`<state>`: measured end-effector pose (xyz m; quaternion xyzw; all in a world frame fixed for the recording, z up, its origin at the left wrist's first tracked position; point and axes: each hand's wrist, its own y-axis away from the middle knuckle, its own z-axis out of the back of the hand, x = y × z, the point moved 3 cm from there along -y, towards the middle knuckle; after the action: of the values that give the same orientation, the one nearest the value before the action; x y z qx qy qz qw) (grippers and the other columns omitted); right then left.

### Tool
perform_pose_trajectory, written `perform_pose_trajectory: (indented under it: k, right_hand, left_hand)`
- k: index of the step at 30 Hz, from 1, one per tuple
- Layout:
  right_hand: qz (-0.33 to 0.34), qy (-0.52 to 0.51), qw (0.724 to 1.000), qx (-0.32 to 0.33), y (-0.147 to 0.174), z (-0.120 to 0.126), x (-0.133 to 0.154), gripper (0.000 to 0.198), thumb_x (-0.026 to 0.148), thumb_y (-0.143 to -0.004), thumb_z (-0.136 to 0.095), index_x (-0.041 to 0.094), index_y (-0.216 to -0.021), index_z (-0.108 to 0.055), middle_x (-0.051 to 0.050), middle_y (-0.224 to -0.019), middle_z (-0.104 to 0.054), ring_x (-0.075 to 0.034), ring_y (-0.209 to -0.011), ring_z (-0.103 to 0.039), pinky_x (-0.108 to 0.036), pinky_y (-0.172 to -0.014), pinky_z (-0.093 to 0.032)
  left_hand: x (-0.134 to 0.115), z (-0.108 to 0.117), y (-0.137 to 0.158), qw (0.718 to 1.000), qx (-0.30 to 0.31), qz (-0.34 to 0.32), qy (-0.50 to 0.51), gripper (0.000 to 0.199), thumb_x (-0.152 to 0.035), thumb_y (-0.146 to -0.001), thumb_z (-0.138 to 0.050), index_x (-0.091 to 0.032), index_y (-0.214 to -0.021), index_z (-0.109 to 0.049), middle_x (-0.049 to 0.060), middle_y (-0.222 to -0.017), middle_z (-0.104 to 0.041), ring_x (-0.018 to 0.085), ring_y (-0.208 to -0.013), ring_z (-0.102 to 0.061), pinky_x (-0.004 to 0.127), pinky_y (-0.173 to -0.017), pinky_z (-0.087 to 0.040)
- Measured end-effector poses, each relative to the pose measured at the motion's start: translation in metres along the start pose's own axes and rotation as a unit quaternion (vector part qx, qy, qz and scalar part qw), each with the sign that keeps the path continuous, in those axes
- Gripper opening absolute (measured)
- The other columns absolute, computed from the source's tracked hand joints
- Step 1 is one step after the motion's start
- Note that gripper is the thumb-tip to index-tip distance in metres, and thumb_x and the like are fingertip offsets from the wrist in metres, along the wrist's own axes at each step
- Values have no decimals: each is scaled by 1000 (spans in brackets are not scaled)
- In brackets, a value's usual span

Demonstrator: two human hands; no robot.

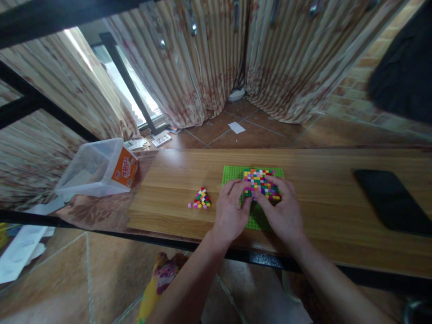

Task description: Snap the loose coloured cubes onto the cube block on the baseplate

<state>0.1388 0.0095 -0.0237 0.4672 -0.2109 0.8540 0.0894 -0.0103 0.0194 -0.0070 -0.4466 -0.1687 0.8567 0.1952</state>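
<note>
Pressing technique: I would brace the multicoloured brick block [256,180] from both sides and press straight down, a fingertip per brick, since sideways force could shear neighbours loose.
Baseplate care: to my judgement, the green studded baseplate [232,173] could slide on the table [175,173], so light, even pressure from both hands suits it better than a one-sided push.
Alignment: I would square each brick with its row before bearing down, as a tilted one would probably sit proud.
Brick block position: it lies on the baseplate between my two hands, its near edge by the thumbs, its far rows beyond the fingertips.
Left grip: my left hand [232,206] is curled at the block's left side, index finger and thumb bent towards it; I cannot tell whether they pinch a brick.
Right grip: my right hand [284,204] arches over the right part, index fingertip on or just above the top, thumb at the near edge; any pinch is hidden from me.
Loose bricks: a small pile [202,199] lies on the table, left of the baseplate, apart from both hands.
</note>
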Motion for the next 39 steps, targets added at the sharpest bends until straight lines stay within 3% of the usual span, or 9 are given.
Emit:
perform_pose_trajectory:
  k: [5,20,28,35,39]
  right_hand:
    - [0,22,1000,-7,1,-3,2,54,52,-78,-69,20,-122,-65,-15,-130,-59,-33,-127,-54,-55,-109,-43]
    - [-32,11,999,-18,-1,-6,5,54,45,-73,-70,17,-119,-66,-15,-127,-60,-33,-121,-57,-55,-109,-43]
    - [-23,15,1000,-12,1,-6,-2,57,51,-75,-69,18,-122,-66,-15,-130,-59,-33,-126,-55,-55,-111,-41]
    - [-16,21,1000,13,6,5,-5,61,64,-82,-64,20,-123,-67,-15,-131,-63,-33,-125,-58,-55,-109,-43]
    - [-89,-27,996,-4,4,19,-9,61,66,-86,-59,22,-128,-64,-12,-113,-73,-28,-96,-70,-47,-85,-55]
  left_hand:
    - [1,-1,0,999,22,41,18,45,0,-85,-61,-20,-125,-58,9,-124,-64,22,-115,-64,38,-99,-55]
    - [5,-3,-1,997,34,65,34,47,0,-84,-62,-20,-126,-58,7,-119,-67,21,-111,-64,37,-97,-54]
    - [8,-6,1,994,35,92,47,50,-6,-84,-62,-21,-131,-55,8,-124,-67,23,-115,-64,41,-101,-54]
    - [6,-15,4,991,61,110,50,74,-24,-80,-75,-18,-146,-43,14,-145,-58,29,-134,-55,49,-116,-45]
    - [8,-14,5,985,77,120,92,105,-34,-67,-89,-18,-154,-33,17,-154,-49,33,-140,-48,53,-120,-39]
